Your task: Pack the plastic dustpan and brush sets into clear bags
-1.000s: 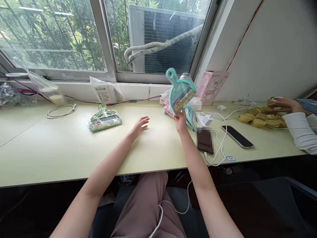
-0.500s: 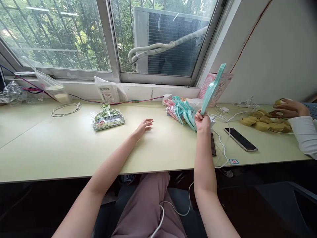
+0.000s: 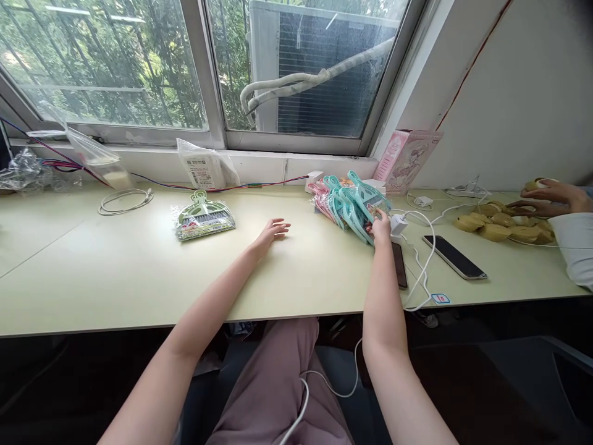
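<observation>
My right hand [image 3: 380, 225] grips the lower edge of a teal packaged brush-and-dustpan set [image 3: 368, 199] that lies on top of a leaning stack of teal and pink sets [image 3: 337, 204] near the window sill. My left hand [image 3: 272, 232] rests flat on the pale green table [image 3: 115, 272], fingers spread, holding nothing. A single green set in a clear bag [image 3: 202, 217] lies to the left of that hand, apart from it.
Two dark phones [image 3: 454, 256] and white charger cables [image 3: 424, 247] lie right of the stack. Another person's hand [image 3: 549, 196] touches yellow items [image 3: 503, 227] at the far right. A pink box [image 3: 407, 159] leans on the wall. A coiled cable [image 3: 124, 201] and plastic bags sit at the left.
My right hand has brought the teal set down from upright in the air and onto the stack. My left hand stayed on the table.
</observation>
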